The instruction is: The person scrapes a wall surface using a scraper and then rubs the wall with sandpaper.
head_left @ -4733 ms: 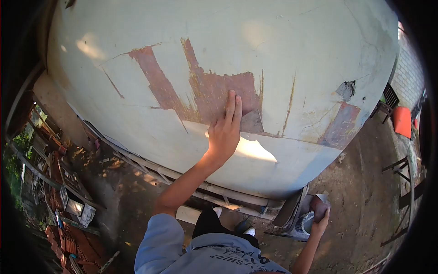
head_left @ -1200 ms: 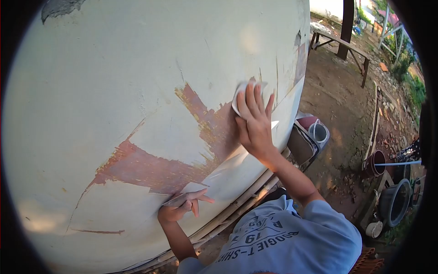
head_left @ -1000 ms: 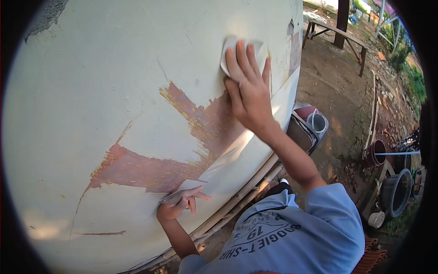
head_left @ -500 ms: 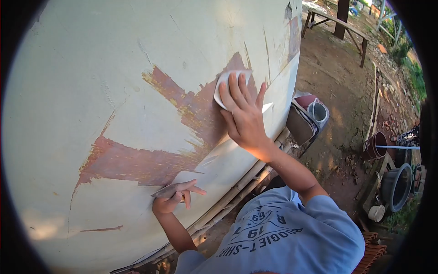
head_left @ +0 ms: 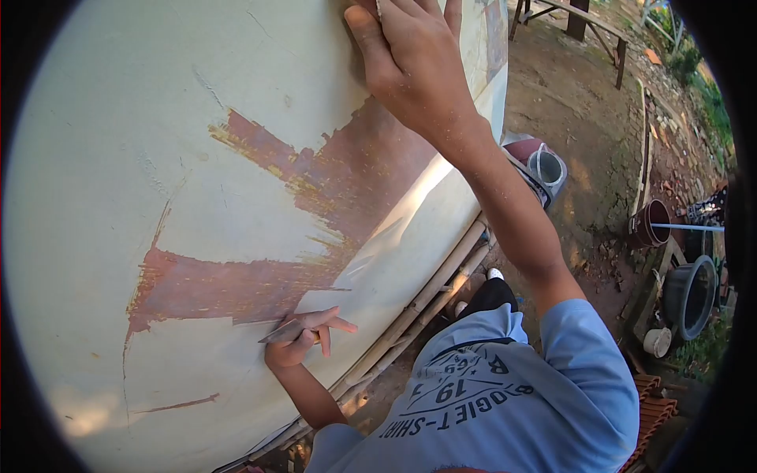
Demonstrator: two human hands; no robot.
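Observation:
A large curved, cream-coloured surface (head_left: 95, 221) fills the left side, with rough-edged reddish-brown patches (head_left: 229, 288) across it. Low on it, my left hand (head_left: 303, 335) holds a putty knife (head_left: 279, 331), its thin blade pointing left beside the lower patch and its handle mostly hidden in the palm. Some of its fingers stick out. My right hand (head_left: 418, 67) is high up against the surface at the top edge of the view. Only a thin edge of the sandpaper (head_left: 378, 9) shows at this hand; its fingertips are cut off.
Bamboo poles (head_left: 410, 315) run along the surface's lower edge. A grey bucket (head_left: 546, 165) stands past them. At the right are a brown pot (head_left: 651, 224), a dark basin (head_left: 686, 299) and roof tiles (head_left: 651, 414). A wooden bench (head_left: 579, 14) stands at the back.
My right hand has moved up the surface, taking the pale sandpaper mostly out of sight. My left hand stays nearly in place with the putty knife. The view has shifted slightly.

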